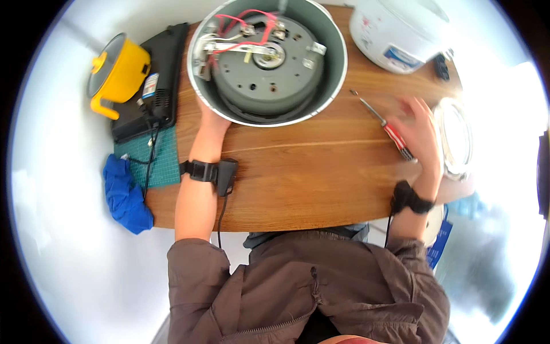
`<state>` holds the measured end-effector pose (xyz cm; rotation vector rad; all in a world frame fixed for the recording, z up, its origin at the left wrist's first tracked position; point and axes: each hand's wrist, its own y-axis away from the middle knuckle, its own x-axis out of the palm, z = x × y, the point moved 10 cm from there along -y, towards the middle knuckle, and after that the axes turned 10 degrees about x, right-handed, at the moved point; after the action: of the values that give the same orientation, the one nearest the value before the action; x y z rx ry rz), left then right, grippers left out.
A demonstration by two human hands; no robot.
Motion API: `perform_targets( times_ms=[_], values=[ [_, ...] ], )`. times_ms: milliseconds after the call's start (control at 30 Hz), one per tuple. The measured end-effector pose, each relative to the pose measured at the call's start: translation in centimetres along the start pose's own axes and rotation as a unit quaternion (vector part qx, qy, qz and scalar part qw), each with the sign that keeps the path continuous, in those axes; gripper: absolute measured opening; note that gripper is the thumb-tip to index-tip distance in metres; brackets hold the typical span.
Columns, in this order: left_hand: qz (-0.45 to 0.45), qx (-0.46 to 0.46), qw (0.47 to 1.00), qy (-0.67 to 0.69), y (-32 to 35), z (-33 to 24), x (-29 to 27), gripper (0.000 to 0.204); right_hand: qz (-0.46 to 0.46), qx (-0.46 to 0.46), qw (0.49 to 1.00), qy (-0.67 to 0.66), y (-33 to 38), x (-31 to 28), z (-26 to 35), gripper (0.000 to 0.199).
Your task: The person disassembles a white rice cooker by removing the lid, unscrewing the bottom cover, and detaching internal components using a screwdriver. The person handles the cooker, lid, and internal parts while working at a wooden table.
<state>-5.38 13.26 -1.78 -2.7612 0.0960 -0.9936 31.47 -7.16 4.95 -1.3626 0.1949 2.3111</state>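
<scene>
An opened round appliance housing, like a rice cooker body [338, 74], stands on the table with its grey inner base facing up. Red and white wires [266, 34] and metal terminals show inside it. My left hand [213, 116] is at the housing's near left side; its fingers are hidden behind the wall. A screwdriver [395, 136] with a red, white and black handle lies slantwise on the wood. Right over its handle is my right hand [421, 135], fingers apart and slightly blurred, without a grip on it. Beside the screwdriver's tip lies a small dark piece [353, 92].
A white cooker shell [395, 28] stands at the far right. Coiled white cable [456, 137] lies near the right edge. On the left are a yellow pot [123, 71] on a black flat device [163, 63], a green cutting mat [163, 163], and blue cloth [126, 195].
</scene>
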Motion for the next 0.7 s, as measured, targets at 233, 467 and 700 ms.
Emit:
perform_targets(
  times_ms=[233,467,700],
  values=[
    [-0.014,-0.029,0.999,0.018,0.9,0.8,-0.1,0.041,0.044,0.006,0.999,0.027,4.5,1.2,-3.4,0.039],
    [-0.028,-0.007,0.996,0.084,1.2,0.2,0.0,0.035,-0.082,-0.012,0.986,-0.142,5.6,-1.2,-2.6,0.029],
    [-0.016,0.048,0.998,0.036,-0.6,0.0,-2.5,0.035,-0.160,-0.135,0.941,-0.267,7.8,-6.1,5.3,0.032]
  ],
)
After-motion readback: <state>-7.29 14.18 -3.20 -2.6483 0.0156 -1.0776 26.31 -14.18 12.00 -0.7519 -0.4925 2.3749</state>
